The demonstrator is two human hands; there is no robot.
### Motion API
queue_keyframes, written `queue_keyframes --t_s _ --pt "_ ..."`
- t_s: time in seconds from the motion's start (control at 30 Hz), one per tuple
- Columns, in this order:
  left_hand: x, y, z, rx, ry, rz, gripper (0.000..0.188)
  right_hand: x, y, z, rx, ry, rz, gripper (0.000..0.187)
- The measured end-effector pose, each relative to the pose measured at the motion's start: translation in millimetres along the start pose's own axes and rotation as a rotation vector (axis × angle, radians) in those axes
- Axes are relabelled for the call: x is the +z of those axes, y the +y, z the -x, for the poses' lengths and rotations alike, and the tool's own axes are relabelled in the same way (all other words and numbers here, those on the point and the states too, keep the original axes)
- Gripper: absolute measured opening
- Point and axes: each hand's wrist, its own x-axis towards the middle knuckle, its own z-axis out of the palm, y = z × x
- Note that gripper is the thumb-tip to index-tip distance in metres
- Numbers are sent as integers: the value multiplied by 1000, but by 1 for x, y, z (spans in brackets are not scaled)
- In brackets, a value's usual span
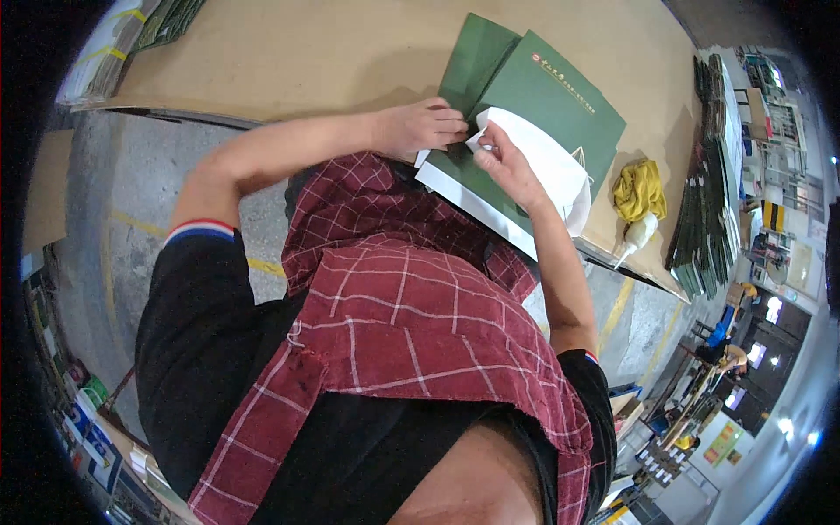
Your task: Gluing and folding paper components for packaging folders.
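A green paper bag (556,92) with gold print lies flat at the table's near edge, part of it folded back to show its white inner side (540,156). Another green panel (472,66) sticks out beyond it on the left. My right hand (510,168) is closed, thumb and fingers pinching the edge of the white part. Just left of it, my left hand (426,128) rests with curled fingers at the green paper's edge; what its fingertips hold is hidden. A white strip (472,206) runs along the near side of the paper.
On the right of the brown table (350,52) lie a yellow cloth (640,189) and a white squeeze bottle (639,236) with a thin nozzle. A stack of green folded paper (700,201) stands at the right edge. Banded paper bundles (109,54) lie far left.
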Motion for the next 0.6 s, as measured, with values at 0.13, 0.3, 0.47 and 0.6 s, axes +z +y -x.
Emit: queue_keyframes --t_s 0.13,0.3,0.47,0.6 --pt "8 -30 -19 298 -20 57 16 -4 3 -10 -18 60 -36 55" --pt "10 -33 -16 290 -246 170 18 -8 15 -10 78 71 -345 37" --pt "25 -8 -5 -52 -135 322 26 -2 -2 -15 -271 153 437 31" --pt "9 -3 7 -266 1 389 21 -4 -5 -27 -338 191 447 19"
